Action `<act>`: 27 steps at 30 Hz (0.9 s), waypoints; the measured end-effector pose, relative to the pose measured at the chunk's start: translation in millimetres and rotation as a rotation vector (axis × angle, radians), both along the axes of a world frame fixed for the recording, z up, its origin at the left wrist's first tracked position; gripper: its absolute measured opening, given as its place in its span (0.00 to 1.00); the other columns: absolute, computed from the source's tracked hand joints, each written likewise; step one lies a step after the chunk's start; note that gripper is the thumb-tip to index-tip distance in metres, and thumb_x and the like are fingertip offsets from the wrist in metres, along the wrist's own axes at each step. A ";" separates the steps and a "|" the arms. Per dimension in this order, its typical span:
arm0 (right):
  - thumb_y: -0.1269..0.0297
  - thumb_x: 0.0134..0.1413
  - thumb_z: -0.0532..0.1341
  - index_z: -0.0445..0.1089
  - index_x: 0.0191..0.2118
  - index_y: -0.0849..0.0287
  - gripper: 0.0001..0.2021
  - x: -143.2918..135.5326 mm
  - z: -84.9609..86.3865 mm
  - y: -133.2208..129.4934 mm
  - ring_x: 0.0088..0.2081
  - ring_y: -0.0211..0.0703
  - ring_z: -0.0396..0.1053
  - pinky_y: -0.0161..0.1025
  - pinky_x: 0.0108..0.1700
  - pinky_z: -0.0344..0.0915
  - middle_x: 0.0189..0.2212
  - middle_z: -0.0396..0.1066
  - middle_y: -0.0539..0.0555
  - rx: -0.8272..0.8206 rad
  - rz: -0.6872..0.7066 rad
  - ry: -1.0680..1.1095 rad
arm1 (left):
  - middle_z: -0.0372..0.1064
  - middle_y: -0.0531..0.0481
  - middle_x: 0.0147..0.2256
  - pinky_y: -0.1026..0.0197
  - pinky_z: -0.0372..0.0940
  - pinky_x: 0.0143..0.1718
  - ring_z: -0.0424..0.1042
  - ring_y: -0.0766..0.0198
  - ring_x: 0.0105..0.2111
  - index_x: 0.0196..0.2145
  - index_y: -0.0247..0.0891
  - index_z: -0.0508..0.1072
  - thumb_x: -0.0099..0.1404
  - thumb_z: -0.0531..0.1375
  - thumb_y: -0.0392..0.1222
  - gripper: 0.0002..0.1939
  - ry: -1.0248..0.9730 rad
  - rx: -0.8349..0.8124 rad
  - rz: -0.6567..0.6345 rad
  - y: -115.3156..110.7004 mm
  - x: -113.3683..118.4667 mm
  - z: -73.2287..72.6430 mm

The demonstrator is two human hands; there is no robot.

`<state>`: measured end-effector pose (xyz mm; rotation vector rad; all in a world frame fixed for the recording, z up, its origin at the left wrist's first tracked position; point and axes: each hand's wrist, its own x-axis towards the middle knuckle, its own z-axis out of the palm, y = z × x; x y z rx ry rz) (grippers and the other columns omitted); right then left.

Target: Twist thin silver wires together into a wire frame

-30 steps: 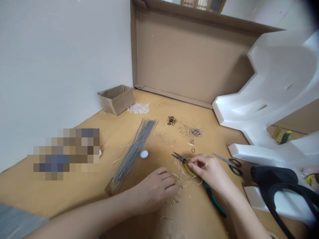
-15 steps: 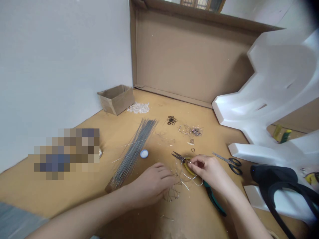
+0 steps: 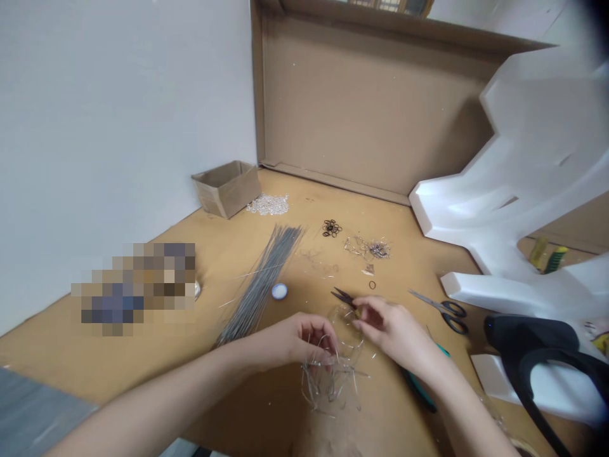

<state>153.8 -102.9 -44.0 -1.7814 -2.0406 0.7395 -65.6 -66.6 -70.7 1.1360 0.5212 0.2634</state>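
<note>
My left hand [image 3: 311, 339] is closed on a tangle of thin bent wire [image 3: 333, 381], which hangs below its fingers near the front of the table. To its right, my right hand [image 3: 380, 324] has thumb and fingertips bent around the handles of small pliers [image 3: 345, 297] with dark jaws pointing left. Thin wire loops show between both hands. Under my right wrist lies a green-handled tool [image 3: 421, 388], partly hidden. A bundle of straight grey wires [image 3: 266, 273] lies left of the hands, beside a small blue-rimmed white disc [image 3: 280, 291].
Scissors [image 3: 447, 311] lie right of my right hand. Farther back are black rings [image 3: 332, 228], wire scraps [image 3: 378, 249], clear small pieces [image 3: 269, 204] and a small cardboard box [image 3: 228, 190]. White foam [image 3: 457, 197] stands at the right, a large cardboard panel [image 3: 361, 108] behind.
My left hand has turned and lifted a tangle of wire from the table. My right hand has shifted slightly and now covers the pliers' handles. The view has moved a little.
</note>
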 end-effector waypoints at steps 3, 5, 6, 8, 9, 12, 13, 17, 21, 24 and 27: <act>0.60 0.54 0.57 0.69 0.40 0.56 0.10 -4.5 8.6 -3.5 0.27 0.37 0.64 0.33 0.29 0.59 0.27 0.69 0.50 -0.017 0.009 0.141 | 0.69 0.53 0.24 0.68 0.58 0.26 0.64 0.73 0.21 0.31 0.33 0.71 0.49 0.67 0.43 0.14 -0.023 -0.091 0.026 -0.6 2.1 -3.3; 0.58 0.55 0.56 0.70 0.36 0.58 0.10 -9.3 14.7 -6.0 0.27 0.37 0.63 0.33 0.29 0.59 0.25 0.67 0.49 -0.084 0.062 0.267 | 0.69 0.54 0.23 0.69 0.58 0.24 0.64 0.73 0.20 0.32 0.34 0.70 0.48 0.67 0.41 0.14 -0.055 -0.162 0.059 -0.9 3.3 -4.3; 0.57 0.56 0.55 0.70 0.34 0.58 0.11 -11.5 17.3 -7.0 0.28 0.37 0.63 0.33 0.30 0.60 0.25 0.67 0.49 -0.118 0.086 0.330 | 0.68 0.54 0.22 0.69 0.58 0.24 0.64 0.73 0.19 0.32 0.34 0.69 0.49 0.67 0.41 0.14 -0.070 -0.201 0.073 -0.9 3.5 -4.4; 0.56 0.57 0.55 0.70 0.33 0.59 0.12 -13.9 20.3 -8.0 0.29 0.37 0.65 0.34 0.33 0.62 0.26 0.68 0.50 -0.170 0.112 0.442 | 0.68 0.54 0.22 0.69 0.57 0.23 0.64 0.73 0.19 0.32 0.34 0.69 0.49 0.67 0.40 0.14 -0.096 -0.271 0.088 -0.3 2.8 -4.0; 0.56 0.57 0.54 0.70 0.34 0.59 0.13 -13.7 20.7 -7.8 0.31 0.37 0.65 0.35 0.35 0.63 0.27 0.68 0.51 -0.189 0.107 0.489 | 0.68 0.54 0.22 0.70 0.56 0.23 0.64 0.73 0.20 0.32 0.34 0.69 0.50 0.67 0.40 0.14 -0.107 -0.301 0.089 0.3 1.8 -3.6; 0.55 0.56 0.55 0.70 0.36 0.59 0.13 -6.1 18.2 -4.6 0.32 0.38 0.67 0.36 0.36 0.64 0.29 0.70 0.52 -0.189 0.018 0.582 | 0.68 0.53 0.22 0.71 0.54 0.21 0.64 0.73 0.20 0.31 0.33 0.69 0.50 0.66 0.42 0.14 -0.160 -0.344 0.071 2.5 -2.6 -1.8; 0.55 0.55 0.56 0.70 0.36 0.60 0.13 -1.9 16.5 -2.8 0.31 0.38 0.67 0.35 0.35 0.64 0.29 0.70 0.52 -0.165 -0.027 0.584 | 0.67 0.52 0.22 0.70 0.54 0.21 0.64 0.73 0.20 0.31 0.32 0.69 0.50 0.66 0.43 0.14 -0.177 -0.345 0.068 3.2 -3.9 -1.0; 0.57 0.52 0.58 0.70 0.35 0.59 0.11 13.2 9.0 4.0 0.27 0.38 0.66 0.35 0.31 0.62 0.26 0.69 0.51 -0.040 -0.104 0.342 | 0.65 0.53 0.21 0.70 0.55 0.20 0.63 0.72 0.20 0.28 0.32 0.69 0.52 0.64 0.48 0.15 -0.173 -0.310 0.098 4.0 -4.7 1.2; 0.65 0.51 0.58 0.70 0.35 0.57 0.06 11.4 1.0 4.7 0.30 0.38 0.66 0.36 0.33 0.63 0.31 0.69 0.51 0.003 0.066 0.080 | 0.65 0.52 0.21 0.69 0.55 0.20 0.63 0.72 0.19 0.28 0.31 0.69 0.52 0.64 0.49 0.16 -0.124 -0.311 0.090 2.8 -0.9 -1.7; 0.68 0.49 0.59 0.71 0.38 0.55 0.09 2.5 -5.2 3.2 0.35 0.42 0.67 0.38 0.38 0.63 0.35 0.67 0.53 0.088 0.141 -0.102 | 0.66 0.52 0.22 0.69 0.56 0.21 0.64 0.71 0.20 0.30 0.32 0.69 0.52 0.65 0.49 0.17 -0.123 -0.326 0.077 1.9 0.2 -3.9; 0.67 0.48 0.61 0.70 0.41 0.56 0.12 -3.9 -9.9 2.3 0.38 0.46 0.67 0.41 0.40 0.63 0.37 0.67 0.55 0.102 0.160 -0.240 | 0.67 0.52 0.22 0.69 0.55 0.21 0.65 0.72 0.20 0.30 0.32 0.69 0.53 0.64 0.49 0.16 -0.132 -0.327 0.058 1.3 -0.2 -3.5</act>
